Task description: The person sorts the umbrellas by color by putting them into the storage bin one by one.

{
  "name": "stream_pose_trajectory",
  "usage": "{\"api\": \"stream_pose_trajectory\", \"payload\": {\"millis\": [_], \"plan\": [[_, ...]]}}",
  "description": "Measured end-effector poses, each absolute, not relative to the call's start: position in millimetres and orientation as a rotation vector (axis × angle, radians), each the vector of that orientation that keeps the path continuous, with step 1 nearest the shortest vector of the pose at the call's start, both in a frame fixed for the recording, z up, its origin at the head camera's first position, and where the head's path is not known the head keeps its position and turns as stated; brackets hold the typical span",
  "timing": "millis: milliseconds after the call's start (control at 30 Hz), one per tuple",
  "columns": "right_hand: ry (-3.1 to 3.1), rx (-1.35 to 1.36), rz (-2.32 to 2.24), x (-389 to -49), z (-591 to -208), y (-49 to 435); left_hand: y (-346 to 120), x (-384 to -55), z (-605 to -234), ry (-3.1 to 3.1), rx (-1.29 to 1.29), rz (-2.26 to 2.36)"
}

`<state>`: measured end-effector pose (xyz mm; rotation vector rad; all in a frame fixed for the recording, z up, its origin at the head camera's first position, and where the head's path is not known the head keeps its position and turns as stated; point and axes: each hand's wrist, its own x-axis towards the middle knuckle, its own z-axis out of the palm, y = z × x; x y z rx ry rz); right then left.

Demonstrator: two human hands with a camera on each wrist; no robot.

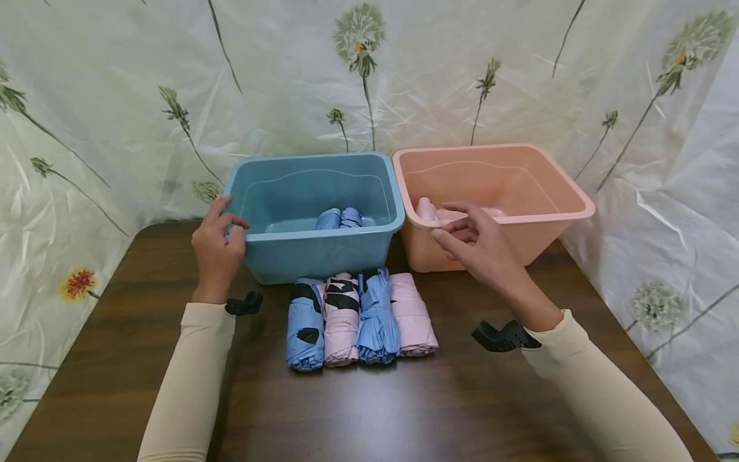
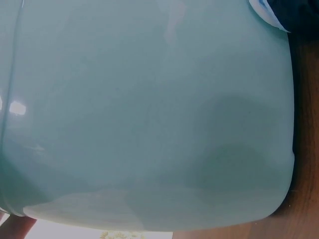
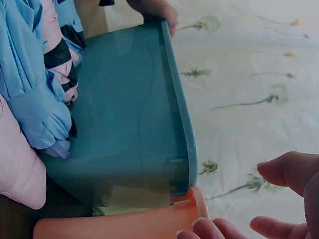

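My left hand [image 1: 219, 247] grips the left rim of a blue bin [image 1: 317, 256], its fingers bent over the edge. Over the front rim of a peach bin [image 1: 554, 234], my right hand [image 1: 479, 244] has its thumb and fingers apart, with nothing between them. Just beyond those fingers, a pink roll [image 1: 426, 209] lies inside the peach bin. Two blue rolls [image 1: 339, 219] lie in the blue bin. Several rolled, pleated bundles like folded umbrellas sit in a row before the bins: blue with black patches [image 1: 305, 327], pink with black [image 1: 342, 321], plain blue [image 1: 377, 317] and plain pink [image 1: 412, 314].
Both bins stand side by side at the back of a dark wooden table [image 1: 369, 410]. Behind them hangs a pale, shiny curtain [image 1: 288, 77] printed with dandelions. Each wrist wears a black strap mount [image 1: 501, 337].
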<state>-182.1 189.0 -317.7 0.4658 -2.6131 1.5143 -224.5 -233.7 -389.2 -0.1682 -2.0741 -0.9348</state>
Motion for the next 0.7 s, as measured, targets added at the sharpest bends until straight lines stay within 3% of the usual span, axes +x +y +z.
{"api": "stream_pose_trajectory", "payload": {"millis": [700], "plan": [[-2.581,0.494,1.591,-162.2,-350.0,200.2,-233.7,-222.7,-387.6,-2.081,-0.152,-0.923]]}}
